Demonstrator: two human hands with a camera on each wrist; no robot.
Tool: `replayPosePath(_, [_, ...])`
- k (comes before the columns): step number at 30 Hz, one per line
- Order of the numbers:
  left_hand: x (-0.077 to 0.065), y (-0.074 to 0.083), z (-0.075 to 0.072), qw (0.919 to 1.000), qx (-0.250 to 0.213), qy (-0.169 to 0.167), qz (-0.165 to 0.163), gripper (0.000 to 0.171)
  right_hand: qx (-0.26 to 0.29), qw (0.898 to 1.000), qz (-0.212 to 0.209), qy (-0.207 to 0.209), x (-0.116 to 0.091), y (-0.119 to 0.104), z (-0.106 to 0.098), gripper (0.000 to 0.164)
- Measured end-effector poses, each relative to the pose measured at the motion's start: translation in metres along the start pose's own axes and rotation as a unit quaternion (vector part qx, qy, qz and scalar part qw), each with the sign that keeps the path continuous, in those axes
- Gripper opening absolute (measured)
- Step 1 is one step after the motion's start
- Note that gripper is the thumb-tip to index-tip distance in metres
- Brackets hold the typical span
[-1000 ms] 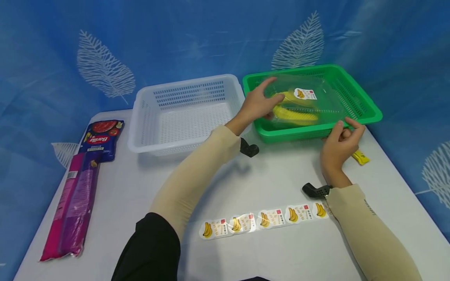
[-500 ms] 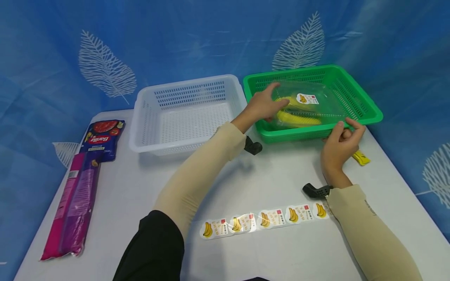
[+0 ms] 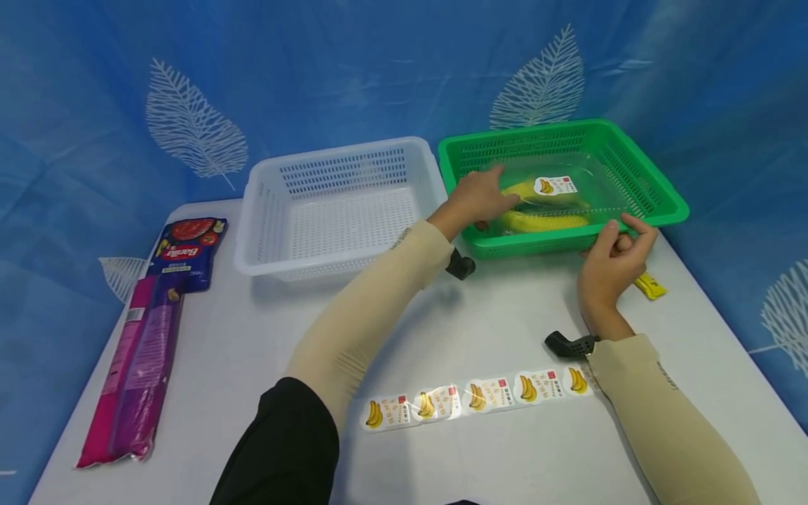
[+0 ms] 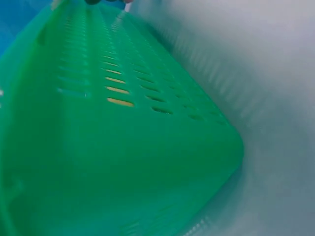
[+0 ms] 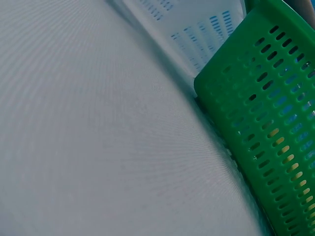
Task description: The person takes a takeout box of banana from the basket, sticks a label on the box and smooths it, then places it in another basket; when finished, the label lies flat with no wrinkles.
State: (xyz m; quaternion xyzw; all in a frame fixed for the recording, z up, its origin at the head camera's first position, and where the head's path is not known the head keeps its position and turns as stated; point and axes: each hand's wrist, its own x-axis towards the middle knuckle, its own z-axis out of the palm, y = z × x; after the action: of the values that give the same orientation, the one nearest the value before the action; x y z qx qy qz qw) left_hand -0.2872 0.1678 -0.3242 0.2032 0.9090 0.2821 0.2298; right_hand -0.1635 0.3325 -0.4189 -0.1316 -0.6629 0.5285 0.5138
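Note:
In the head view, a clear plastic box [image 3: 577, 165] with yellow bananas [image 3: 546, 221] inside and a white banana sticker [image 3: 555, 185] on its lid lies within the green basket [image 3: 670, 210]. My left hand [image 3: 476, 200] grips the box at its left end, its fingers partly hidden by the basket and box. At the basket's front right, my right hand [image 3: 612, 263] pinches the rim between thumb and fingers. Both wrist views show the basket's slotted wall [image 4: 123, 147] close up, with yellow visible through some slots.
A white basket [image 3: 341, 259] stands left of the green one. A strip of banana stickers [image 3: 473, 398] lies in front. Purple-pink packet [image 3: 132, 372] and blue Barilla pouch [image 3: 188, 252] sit at the left; a small yellow packet [image 3: 649, 285] is by the right hand.
My left hand has moved slightly right and toward me, lowering the box deeper into the green basket. The right hand has stayed at the rim.

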Motion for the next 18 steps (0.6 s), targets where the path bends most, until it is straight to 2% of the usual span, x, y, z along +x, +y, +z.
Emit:
replayPosePath(5, [0.001, -0.001, 0.003, 0.9988, 0.048, 0.009, 0.008, 0.072, 0.004, 1.0, 0.019, -0.001, 0.0, 0.001, 0.0, 0.022])
replayPosePath(9, [0.003, -0.001, 0.006, 0.9956, 0.089, 0.025, 0.012, 0.069, -0.002, 1.0, 0.017, -0.005, -0.001, 0.002, 0.0, 0.023])
replayPosePath(15, [0.003, 0.0, 0.015, 0.9794, 0.181, 0.082, 0.036, 0.063, -0.02, 1.0, 0.017, -0.005, 0.002, 0.02, -0.004, 0.023])
replayPosePath(18, [0.001, -0.001, 0.019, 0.9719, 0.191, 0.12, 0.066, 0.062, -0.026, 1.0, 0.012, -0.007, 0.005, 0.035, -0.007, 0.024])
